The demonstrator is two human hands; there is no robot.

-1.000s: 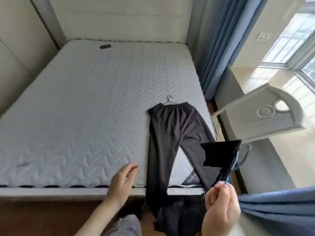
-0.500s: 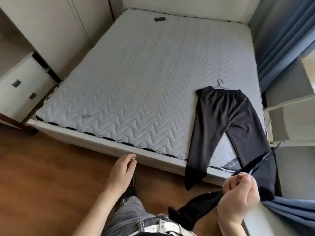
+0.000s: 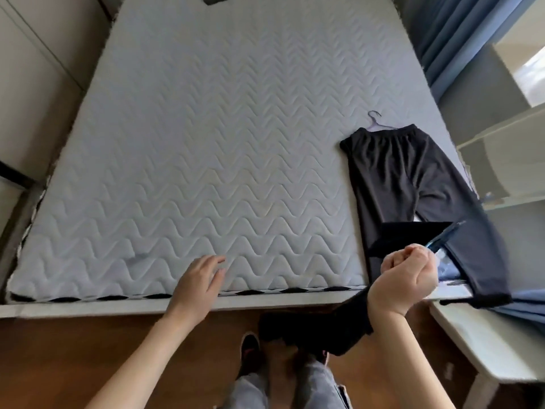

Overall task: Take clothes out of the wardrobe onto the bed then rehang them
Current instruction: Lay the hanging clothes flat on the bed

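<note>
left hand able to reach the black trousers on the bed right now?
Probably yes. The left hand is open and empty, with only bare mattress between it and the trousers; their near leg lies closest.

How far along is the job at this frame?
Done: black trousers lie on the mattress, hanger hook showing at the waistband. In hand: the right hand grips a blue hanger carrying a second dark garment, not yet laid down; the left hand hovers open over the mattress edge. Left: laying it down, then all the rehanging.
</note>
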